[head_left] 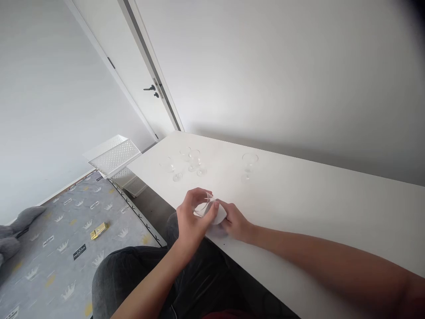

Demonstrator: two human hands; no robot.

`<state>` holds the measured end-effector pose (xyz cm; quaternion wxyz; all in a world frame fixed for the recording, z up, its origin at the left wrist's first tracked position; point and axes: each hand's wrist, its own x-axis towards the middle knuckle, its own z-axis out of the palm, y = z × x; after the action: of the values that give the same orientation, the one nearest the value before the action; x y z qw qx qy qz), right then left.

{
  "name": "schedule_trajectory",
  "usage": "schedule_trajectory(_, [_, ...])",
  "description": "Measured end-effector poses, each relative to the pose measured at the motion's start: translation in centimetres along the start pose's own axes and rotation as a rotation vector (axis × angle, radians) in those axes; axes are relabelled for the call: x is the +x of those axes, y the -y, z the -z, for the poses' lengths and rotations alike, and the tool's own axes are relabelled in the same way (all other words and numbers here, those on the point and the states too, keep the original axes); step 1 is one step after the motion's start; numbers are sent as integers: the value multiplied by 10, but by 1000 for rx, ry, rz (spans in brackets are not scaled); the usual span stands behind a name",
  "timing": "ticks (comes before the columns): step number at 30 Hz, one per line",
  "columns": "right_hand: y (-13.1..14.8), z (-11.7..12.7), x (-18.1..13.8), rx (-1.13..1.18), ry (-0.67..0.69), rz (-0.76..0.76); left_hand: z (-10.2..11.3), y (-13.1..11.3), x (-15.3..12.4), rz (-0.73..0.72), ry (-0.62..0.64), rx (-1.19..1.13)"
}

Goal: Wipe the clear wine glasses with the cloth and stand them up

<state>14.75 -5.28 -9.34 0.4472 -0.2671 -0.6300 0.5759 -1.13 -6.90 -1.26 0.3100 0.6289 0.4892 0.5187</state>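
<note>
My left hand [195,217] is wrapped round a clear glass [202,206], its rim showing between thumb and fingers. A white cloth or tissue [218,214] lies against the glass under my left thumb. My right hand [234,221] grips that white piece from the other side; some of its fingers are hidden. Both hands are close together over the table's near edge. Beyond them, several clear stemmed glasses stand upright in a group, among them one glass [195,158] at its right side. Another stemmed glass [249,163] stands apart, farther right.
The white table [318,212] runs along a wall. To the left are a white perforated rack [116,157] and a bed with a grey crown-patterned cover [63,257], holding a yellow packet [99,231]. A door [133,66] stands behind. My legs are below the table edge.
</note>
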Motion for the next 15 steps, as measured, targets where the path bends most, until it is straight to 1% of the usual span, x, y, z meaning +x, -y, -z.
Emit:
schedule_trajectory(1, [-1,-1,-1,-51,-31,46,-2,0,-3,-40,-20,18])
schedule_trajectory(2, [-3,-1,-1,-51,-37,49,-3,0,-7,-61,-20,0])
schedule_trajectory(3, [-4,-1,0,-5,-40,15,-3,1,-9,-70,-13,-33])
schedule_trajectory(4, [-4,0,2,82,-68,-41,-2,2,-11,-78,-13,-62])
schedule_trajectory(5, [-4,1,5,198,-123,-109,0,3,-13,-99,-36,-73])
schedule_trajectory(6, [-4,3,8,328,-193,-176,2,4,-14,-142,-84,-67])
schedule_trajectory(8, [0,6,14,560,-294,-272,8,7,-15,-294,-211,-41])
schedule_trajectory(9, [3,7,17,644,-297,-295,11,8,-15,-388,-250,-37])
schedule_trajectory(10, [7,8,18,710,-265,-311,13,10,-14,-476,-246,-33])
schedule_trajectory(11, [10,8,18,768,-200,-329,14,11,-13,-554,-198,-20])
schedule_trajectory(13, [16,6,15,853,-25,-380,13,15,-11,-692,-25,56])
schedule_trajectory(14, [17,5,13,861,49,-406,10,18,-10,-766,59,109])
schedule_trajectory(15, [16,4,11,834,89,-420,6,20,-10,-843,122,152])
